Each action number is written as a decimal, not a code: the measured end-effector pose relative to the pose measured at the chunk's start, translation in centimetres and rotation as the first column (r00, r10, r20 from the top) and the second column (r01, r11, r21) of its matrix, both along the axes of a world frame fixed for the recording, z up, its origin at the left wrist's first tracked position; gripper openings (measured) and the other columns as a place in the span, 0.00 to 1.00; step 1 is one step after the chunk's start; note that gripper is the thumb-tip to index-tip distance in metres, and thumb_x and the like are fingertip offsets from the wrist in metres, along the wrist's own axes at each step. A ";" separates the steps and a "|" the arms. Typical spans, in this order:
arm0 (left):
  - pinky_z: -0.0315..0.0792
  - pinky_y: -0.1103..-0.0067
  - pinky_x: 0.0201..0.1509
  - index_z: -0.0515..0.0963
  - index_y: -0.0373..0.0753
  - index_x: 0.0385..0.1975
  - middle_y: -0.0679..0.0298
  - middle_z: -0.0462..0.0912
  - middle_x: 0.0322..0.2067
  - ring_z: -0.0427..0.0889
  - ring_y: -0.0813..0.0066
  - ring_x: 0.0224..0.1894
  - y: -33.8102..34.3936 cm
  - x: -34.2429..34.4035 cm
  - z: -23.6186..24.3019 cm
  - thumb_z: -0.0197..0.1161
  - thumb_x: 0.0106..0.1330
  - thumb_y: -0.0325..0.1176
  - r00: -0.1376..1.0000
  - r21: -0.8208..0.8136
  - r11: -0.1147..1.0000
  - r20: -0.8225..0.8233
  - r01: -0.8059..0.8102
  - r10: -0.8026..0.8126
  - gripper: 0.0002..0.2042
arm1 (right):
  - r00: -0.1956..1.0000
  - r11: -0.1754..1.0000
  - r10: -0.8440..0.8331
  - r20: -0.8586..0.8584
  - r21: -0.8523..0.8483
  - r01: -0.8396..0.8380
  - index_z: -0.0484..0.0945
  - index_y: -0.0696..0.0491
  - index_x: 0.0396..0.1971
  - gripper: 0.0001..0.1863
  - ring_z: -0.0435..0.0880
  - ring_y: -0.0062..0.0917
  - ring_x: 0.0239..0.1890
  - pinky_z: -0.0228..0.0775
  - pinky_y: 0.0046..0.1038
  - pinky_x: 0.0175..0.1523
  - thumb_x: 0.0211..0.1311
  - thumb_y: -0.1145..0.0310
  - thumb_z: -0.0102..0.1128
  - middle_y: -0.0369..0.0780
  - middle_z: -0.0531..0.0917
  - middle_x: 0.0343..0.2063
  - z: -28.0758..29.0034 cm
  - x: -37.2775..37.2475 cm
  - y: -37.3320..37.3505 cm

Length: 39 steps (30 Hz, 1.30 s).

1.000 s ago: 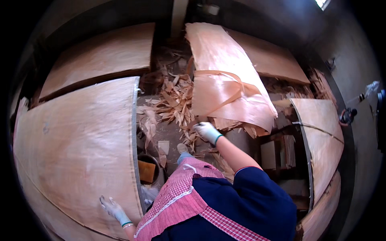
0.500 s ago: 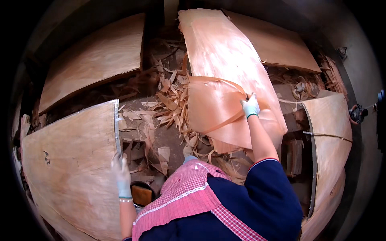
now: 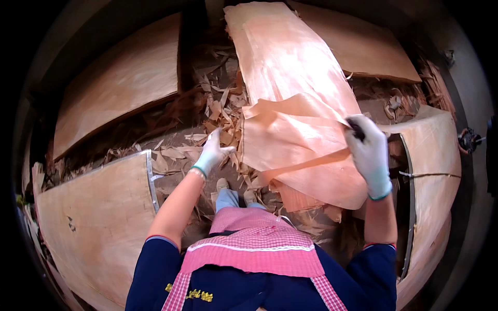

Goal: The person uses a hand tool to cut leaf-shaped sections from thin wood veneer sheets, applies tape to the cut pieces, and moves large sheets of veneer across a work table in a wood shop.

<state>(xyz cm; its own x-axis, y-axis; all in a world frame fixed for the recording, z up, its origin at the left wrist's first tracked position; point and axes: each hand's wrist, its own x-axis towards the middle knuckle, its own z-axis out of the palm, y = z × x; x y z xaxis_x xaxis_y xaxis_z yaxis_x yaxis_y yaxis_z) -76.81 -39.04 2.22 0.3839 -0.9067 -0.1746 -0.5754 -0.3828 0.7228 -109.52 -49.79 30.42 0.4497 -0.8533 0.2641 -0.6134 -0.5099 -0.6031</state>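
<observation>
A long stack of thin, pale-orange wood veneer [image 3: 290, 57] stretches away in front of me. Its near top sheet [image 3: 306, 127] is lifted and creased, with a folded band across it. My right hand [image 3: 371, 153], in a white glove with dark fingertips, is closed at the right edge of that sheet, fingers curled around it. My left hand [image 3: 211, 154], gloved too, hangs over the scrap-strewn floor just left of the stack. Its thumb stands apart from the fingers, and it holds nothing.
Flat veneer piles lie at near left [image 3: 98, 207], far left [image 3: 124, 78], far right [image 3: 358, 44] and near right [image 3: 430, 155]. Torn veneer scraps [image 3: 223, 103] litter the floor between them. My shoes [image 3: 222, 184] stand at the stack's near end.
My left hand has come from beside the near-left pile toward the stack. The right hand has moved right, drawing the lifted sheet's edge with it. My body has turned to face the stack.
</observation>
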 end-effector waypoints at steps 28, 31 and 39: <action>0.73 0.80 0.43 0.78 0.34 0.42 0.64 0.83 0.32 0.80 0.78 0.37 -11.3 2.5 13.4 0.59 0.62 0.23 0.837 -0.517 0.755 -0.126 0.403 -0.533 0.09 | -0.501 -0.200 -0.785 -0.365 -0.616 0.762 0.58 0.53 0.66 0.41 0.77 0.56 0.48 0.71 0.49 0.51 0.56 0.54 0.66 0.57 0.74 0.48 4.6 -28.4 25.2; 0.72 0.83 0.43 0.79 0.34 0.42 0.70 0.80 0.32 0.78 0.81 0.37 -9.2 2.5 19.2 0.59 0.62 0.20 0.787 -0.511 0.767 -0.249 0.388 -0.564 0.10 | 0.104 0.113 -0.994 -0.045 -0.460 0.881 0.77 0.65 0.33 0.23 0.82 0.43 0.31 0.72 0.45 0.36 0.55 0.56 0.65 0.53 0.83 0.32 -4.2 -25.1 24.3; 0.65 0.87 0.25 0.79 0.36 0.35 0.76 0.75 0.23 0.69 0.89 0.22 -12.5 3.0 25.3 0.58 0.71 0.36 0.740 -0.343 0.879 -0.483 0.331 -0.468 0.10 | -0.379 0.257 -0.884 0.273 0.962 0.094 0.73 0.44 0.29 0.23 0.65 0.22 0.11 0.57 0.24 0.14 0.58 0.39 0.62 0.31 0.72 0.15 -30.0 -12.0 14.7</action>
